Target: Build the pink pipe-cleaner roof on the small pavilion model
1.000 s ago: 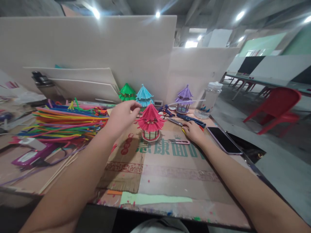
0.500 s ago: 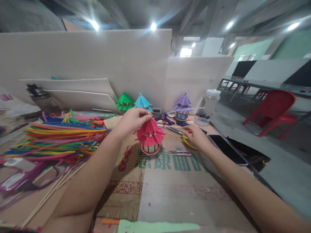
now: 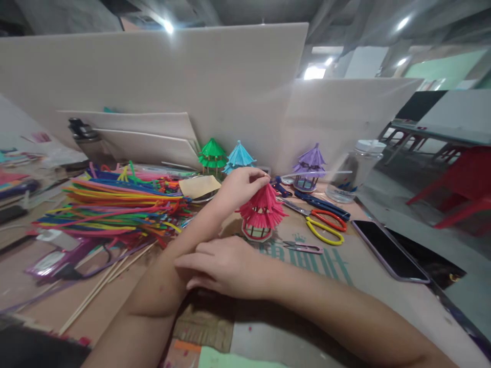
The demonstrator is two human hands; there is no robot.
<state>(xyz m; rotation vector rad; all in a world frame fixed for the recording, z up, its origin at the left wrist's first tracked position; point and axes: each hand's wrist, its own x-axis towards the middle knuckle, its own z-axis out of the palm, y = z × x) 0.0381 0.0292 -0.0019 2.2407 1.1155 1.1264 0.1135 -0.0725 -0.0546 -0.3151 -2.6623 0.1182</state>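
Observation:
My left hand (image 3: pixel 245 185) pinches the peak of a small red-pink paper pavilion (image 3: pixel 263 210) with a two-tiered fringed roof, which stands upright on the cardboard. My right hand (image 3: pixel 226 266) lies across my left forearm, its fingers stretched out and holding nothing. Just right of the pavilion are thread snips (image 3: pixel 303 248) with a pink handle. Beyond them lie scissors (image 3: pixel 324 231) with red and yellow handles. Similar pavilions stand behind: a green one (image 3: pixel 213 153), a light blue one (image 3: pixel 238 156) and a purple one (image 3: pixel 310 166).
Colourful pipe cleaners (image 3: pixel 115 204) are heaped at the left, with wooden sticks (image 3: pixel 99 286) in front. A phone (image 3: pixel 389 249) lies at the right edge, near a clear plastic jar (image 3: pixel 356 174). Foam boards (image 3: pixel 172 76) stand along the back.
My right hand has left the scissors and come across to my left forearm. My left hand still pinches the pavilion's peak. The view has shifted left.

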